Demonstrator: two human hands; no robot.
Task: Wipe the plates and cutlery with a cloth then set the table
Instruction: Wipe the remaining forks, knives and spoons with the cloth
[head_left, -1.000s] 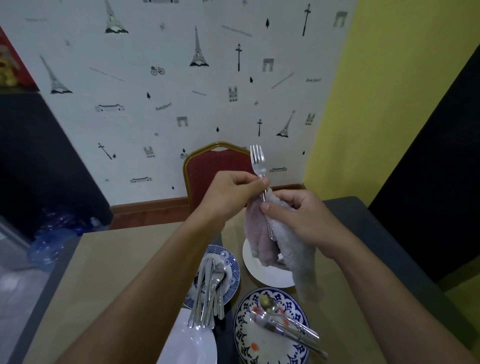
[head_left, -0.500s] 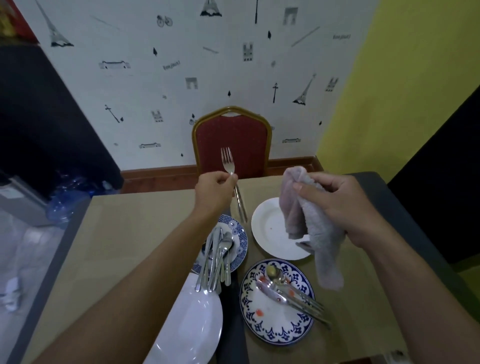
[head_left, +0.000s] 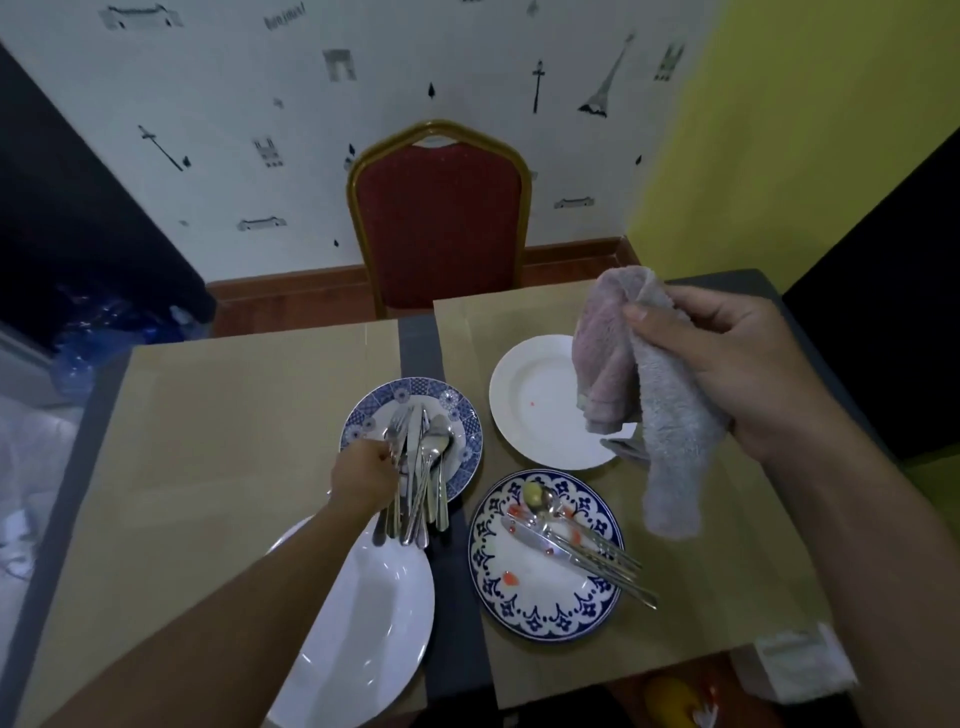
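Tan mats cover the tabletop (head_left: 218, 415), and the risks start close to you. At 7 o'clock a white dish (head_left: 363, 639) sits near the front edge, right under your left forearm; I'd judge a dropped elbow could shove it off.

At 5 o'clock the patterned plate (head_left: 524, 597) carries dirty cutlery (head_left: 571, 551) whose handles poke past the rim, easy to snag.

Further in, your left hand (head_left: 363, 473) is at the small blue plate (head_left: 415, 387), fingers curled about a fork (head_left: 399, 423) in the cutlery pile (head_left: 431, 467). Those handles overhang the rim toward you, so a careless release could tip the lot.

At 2 o'clock your right hand (head_left: 727, 374) grips the cloth (head_left: 670, 441). Its tail dangles over the white plate (head_left: 524, 374) and close to the food smears. Drag it through them and you'll spread dirt onto wiped pieces.

Farthest, at 12 o'clock, stands a red chair (head_left: 441, 223).
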